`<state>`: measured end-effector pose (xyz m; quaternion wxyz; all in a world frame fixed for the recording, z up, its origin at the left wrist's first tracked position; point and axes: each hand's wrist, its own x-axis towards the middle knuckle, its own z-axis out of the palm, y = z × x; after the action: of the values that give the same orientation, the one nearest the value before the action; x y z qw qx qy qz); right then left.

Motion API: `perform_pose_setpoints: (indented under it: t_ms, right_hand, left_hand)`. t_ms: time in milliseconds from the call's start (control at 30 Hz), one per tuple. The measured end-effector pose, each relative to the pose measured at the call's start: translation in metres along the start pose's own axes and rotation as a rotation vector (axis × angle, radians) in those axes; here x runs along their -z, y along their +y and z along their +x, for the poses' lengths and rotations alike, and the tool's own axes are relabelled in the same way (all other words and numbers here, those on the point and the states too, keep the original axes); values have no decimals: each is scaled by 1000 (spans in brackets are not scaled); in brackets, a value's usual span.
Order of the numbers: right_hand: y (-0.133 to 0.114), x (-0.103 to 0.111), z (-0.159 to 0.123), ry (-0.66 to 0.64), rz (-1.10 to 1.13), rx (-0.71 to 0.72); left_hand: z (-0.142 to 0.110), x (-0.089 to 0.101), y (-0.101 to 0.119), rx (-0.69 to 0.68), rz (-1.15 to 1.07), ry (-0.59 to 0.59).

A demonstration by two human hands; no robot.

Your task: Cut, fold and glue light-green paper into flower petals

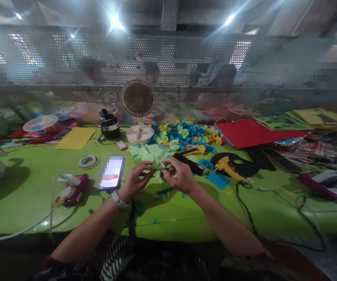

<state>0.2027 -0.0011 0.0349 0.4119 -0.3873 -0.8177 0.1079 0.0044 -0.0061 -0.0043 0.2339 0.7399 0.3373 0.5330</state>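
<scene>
Between my fingertips is a small light-green folded paper flower [157,165]. My left hand [137,176], with a watch [119,200] on its wrist, pinches the flower from the left. My right hand [180,175] closes on it from the right, thumb and forefinger together. Just behind lie pale green paper pieces [145,151]. Farther back is a heap of blue, green and yellow paper flowers [182,132]. A dark tool with a black body [190,163] lies beyond my right hand. Blue paper scraps [164,192] are scattered below my hands.
A lit phone [111,172] and tape roll [88,162] are at left, with a power strip [73,191]. A small fan [139,134] stands behind. A yellow glue gun [228,168], blue paper square [218,179] and black cable [244,207] lie right; red sheet [253,132] beyond.
</scene>
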Motion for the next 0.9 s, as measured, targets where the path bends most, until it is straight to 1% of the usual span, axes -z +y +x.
perform_pose_setpoints:
  t_ms: [100,200,533,667,900]
  right_hand:
    - [0,1,0,-4,0,5]
    - [1,-2,0,1,-20,2]
    - [3,-5,0,41,-54,-4]
    - [4,-5,1,27,-27,-35]
    - [5,-6,1,26,-12,-49]
  left_hand:
    - [0,0,0,33,-23,1]
    - [-1,0,0,24,-8,-9]
    - [2,-2,3,-133,69,12]
    - [3,-3,4,-191,81,16]
    - [2,-2,0,-224,111,-1]
